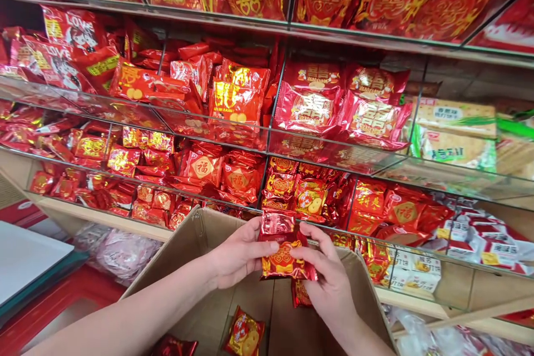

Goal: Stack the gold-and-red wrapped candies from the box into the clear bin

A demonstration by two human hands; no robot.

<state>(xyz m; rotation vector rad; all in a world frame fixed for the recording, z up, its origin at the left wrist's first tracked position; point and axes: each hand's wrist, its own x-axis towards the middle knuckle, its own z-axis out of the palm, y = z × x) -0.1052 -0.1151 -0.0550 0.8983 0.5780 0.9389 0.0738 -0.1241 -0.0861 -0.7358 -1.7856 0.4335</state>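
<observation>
Both my hands grip a small stack of red foil snack packets [286, 258] above an open cardboard box [225, 228]. My left hand [237, 256] clasps the stack from the left, thumb on the front packet. My right hand [327, 267] holds the right side, fingers across the front. A gold double-happiness mark shows on the front packet, and a shinier packet stands out above it. Inside the box lie a red packet with a biscuit picture [245, 332], a dark red packet [174, 346] at the lower left and another red packet [301, 293] partly hidden behind my right hand.
Glass-fronted shelves full of red packets [240, 103] rise behind the box. Green-and-white biscuit packs [456, 144] and white packets [479, 233] fill the right side. Clear plastic bags [125, 247] lie under the shelf at left, near a white board [29, 261].
</observation>
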